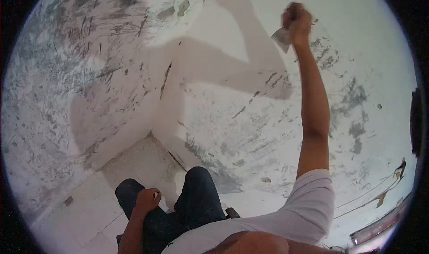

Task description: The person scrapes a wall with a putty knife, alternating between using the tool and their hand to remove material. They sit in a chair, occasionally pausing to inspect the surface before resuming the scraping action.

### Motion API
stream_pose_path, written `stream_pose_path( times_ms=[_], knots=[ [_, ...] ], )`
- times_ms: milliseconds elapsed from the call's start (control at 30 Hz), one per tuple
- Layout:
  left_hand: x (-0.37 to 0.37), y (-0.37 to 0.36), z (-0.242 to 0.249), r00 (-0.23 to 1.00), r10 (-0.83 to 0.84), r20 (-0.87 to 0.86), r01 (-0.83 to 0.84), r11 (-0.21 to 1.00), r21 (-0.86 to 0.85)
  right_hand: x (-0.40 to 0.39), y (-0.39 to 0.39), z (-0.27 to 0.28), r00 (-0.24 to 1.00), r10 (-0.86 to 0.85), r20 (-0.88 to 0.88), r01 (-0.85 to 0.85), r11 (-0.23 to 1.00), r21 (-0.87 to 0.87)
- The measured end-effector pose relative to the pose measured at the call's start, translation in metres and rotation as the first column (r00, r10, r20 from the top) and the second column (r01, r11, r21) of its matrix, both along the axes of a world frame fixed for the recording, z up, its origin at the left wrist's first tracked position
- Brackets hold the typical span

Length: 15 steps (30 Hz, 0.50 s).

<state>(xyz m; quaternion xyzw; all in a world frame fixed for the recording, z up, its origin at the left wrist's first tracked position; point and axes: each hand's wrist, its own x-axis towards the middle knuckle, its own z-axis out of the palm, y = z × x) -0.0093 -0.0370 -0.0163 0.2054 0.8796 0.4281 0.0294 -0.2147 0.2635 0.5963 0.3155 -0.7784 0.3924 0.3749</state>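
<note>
My right hand (298, 22) is raised high on the right, its fingers wrapped round a putty knife (281, 39). The broad grey blade points down and left, close against the patchy white wall (250, 129). Motion smears this hand a little. Low on the left, my left hand (148, 199) rests by my knee with its fingers curled in. A pale, flat piece (165, 205) shows just beside those fingers; I cannot tell whether they hold it.
A second scuffed wall (58, 97) meets the first at a cracked corner (166, 80). Pale floor tiles (85, 209) lie below, dusty near the corner. My dark-trousered knees (199, 187) are bent close to the wall. A loose cable (382, 196) runs along the lower right.
</note>
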Motion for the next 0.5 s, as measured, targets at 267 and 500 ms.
stream_pose_path(
  times_ms=[267, 500],
  knots=[
    [-0.001, 0.002, 0.0, 0.994, -0.025, 0.103, 0.025, 1.0, 0.001, 0.002, 0.006, 0.018, 0.997, 0.076, 0.004, -0.076, 0.994, 0.073],
    [-0.001, 0.002, 0.012, 0.997, 0.024, 0.078, -0.028, 0.998, 0.049, -0.026, 0.009, 0.011, 0.977, 0.112, -0.18, -0.061, 0.962, 0.266]
  ],
)
